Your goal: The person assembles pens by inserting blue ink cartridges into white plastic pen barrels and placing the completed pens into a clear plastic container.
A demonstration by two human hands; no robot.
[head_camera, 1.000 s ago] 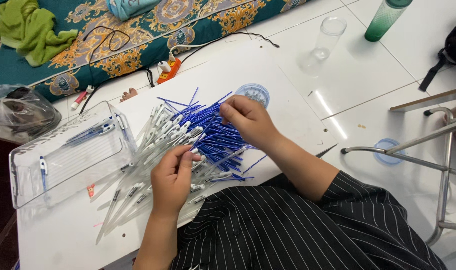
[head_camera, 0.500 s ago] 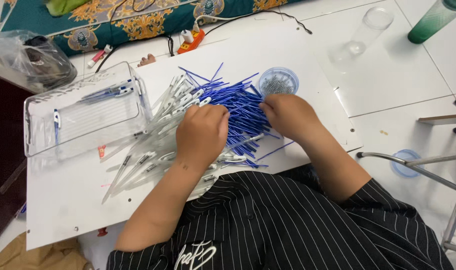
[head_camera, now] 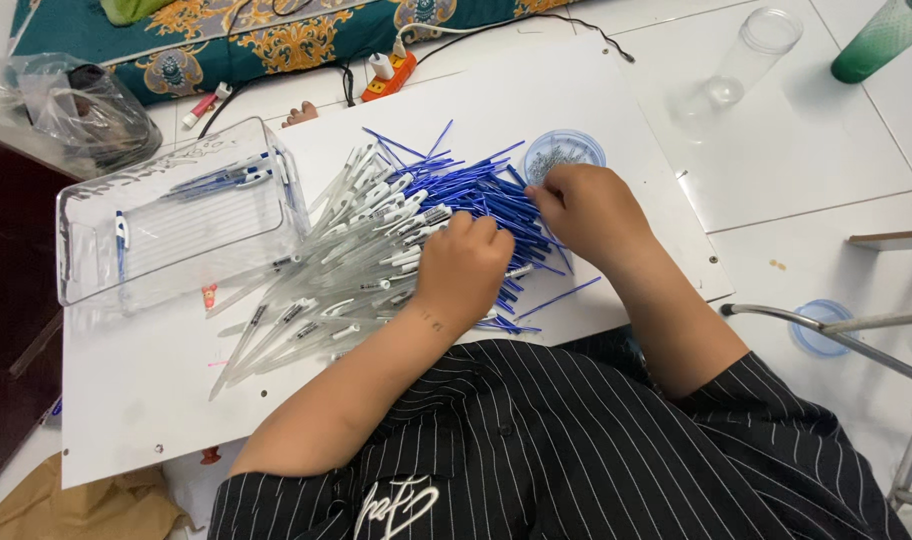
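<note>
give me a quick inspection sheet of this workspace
surface: white board lying on a tiled floor
job's things: heap of blue refills beside clear pen barrels; a few pens in a clear tray; small blue dish
clutter: plastic bag, clear jar, green bottle
hands: left hand and right hand both rest on the heap, fingers hidden among the refills
cables: black cables and an orange power strip at the board's far edge
surroundings: patterned cloth, metal frame
</note>
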